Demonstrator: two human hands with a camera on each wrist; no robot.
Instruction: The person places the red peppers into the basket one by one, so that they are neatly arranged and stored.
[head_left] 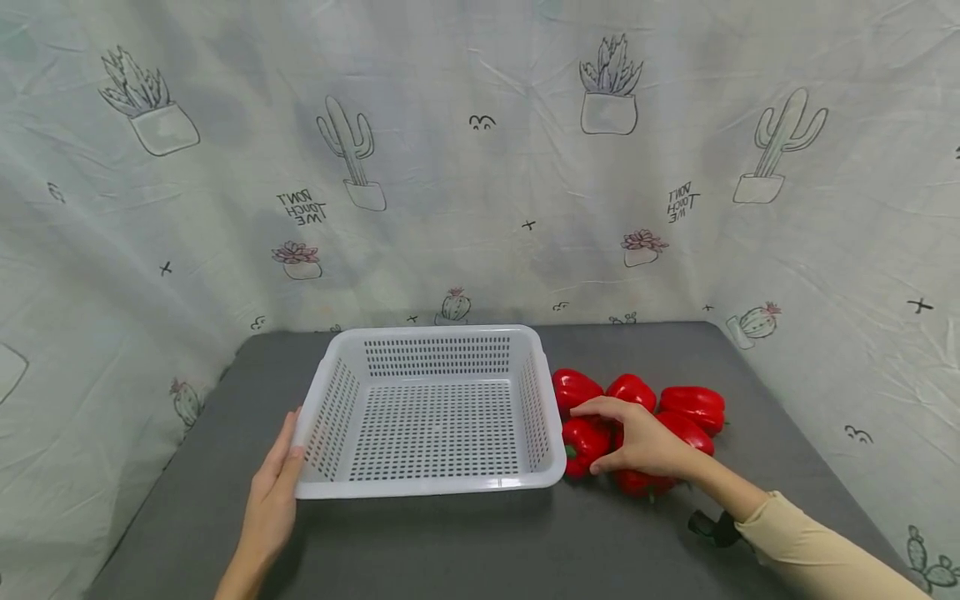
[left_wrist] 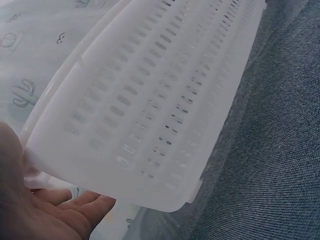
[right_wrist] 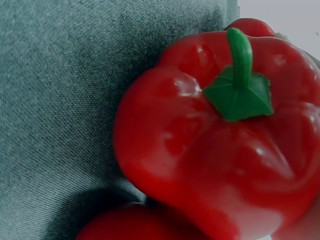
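A white slotted plastic basket (head_left: 438,429) holds nothing. My left hand (head_left: 270,492) grips its left rim, the thumb on top and the fingers beneath; the left wrist view shows the basket's side wall (left_wrist: 125,110) above those fingers. Several glossy red bell peppers lie in a cluster right of the basket. Over them, my right hand (head_left: 645,442) curves its thumb and fingers round a red bell pepper (head_left: 581,446) beside the basket's right wall. A large pepper with a green stem (right_wrist: 240,140) fills the right wrist view, where little of that hand shows.
A dark grey cloth (head_left: 450,550) covers the table. Behind and at the sides hangs a pale curtain (head_left: 487,183) printed with cacti. Farther peppers include one at the right end (head_left: 693,406). A dark object (head_left: 712,527) sits under the right forearm.
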